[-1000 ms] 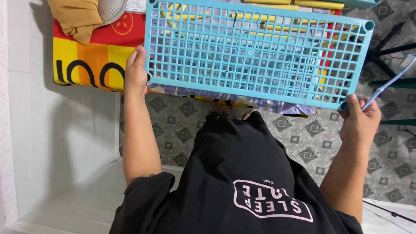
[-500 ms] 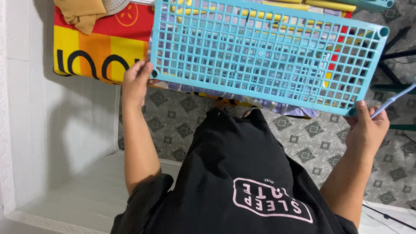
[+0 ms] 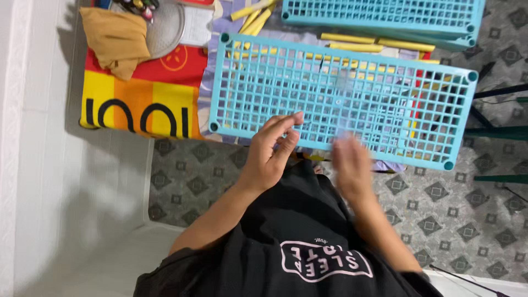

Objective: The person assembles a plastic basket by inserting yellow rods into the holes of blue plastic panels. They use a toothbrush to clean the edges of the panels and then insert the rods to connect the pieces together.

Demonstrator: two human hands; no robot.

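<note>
Looking down past the black printed shirt (image 3: 308,242) at the bottom of the frame, the view meets both bare hands just below centre. The left hand (image 3: 269,157) has its fingers (image 3: 283,125) loosely spread and empty, their tips over the near edge of the light blue plastic lattice shelf panel (image 3: 341,96); whether they touch it cannot be told. The right hand (image 3: 351,168) is a motion blur at the same edge, so its state cannot be told

That panel lies flat across the middle of the frame, seemingly resting on what is beneath rather than being carried, since neither hand grips it. Under and left of it spreads a red, yellow and orange printed cloth (image 3: 137,104), likely as a work surface over the grey patterned floor tiles (image 3: 462,209)

Farther up, at least two more blue lattice panels (image 3: 385,14) sit stacked at the upper right. Several yellow plastic tubes (image 3: 352,38), five or so visible, lie between the stack and the panel, some seen through its grid. At the upper left, one mustard cloth (image 3: 115,41) is bunched beside one round metal strainer (image 3: 165,30)
</note>
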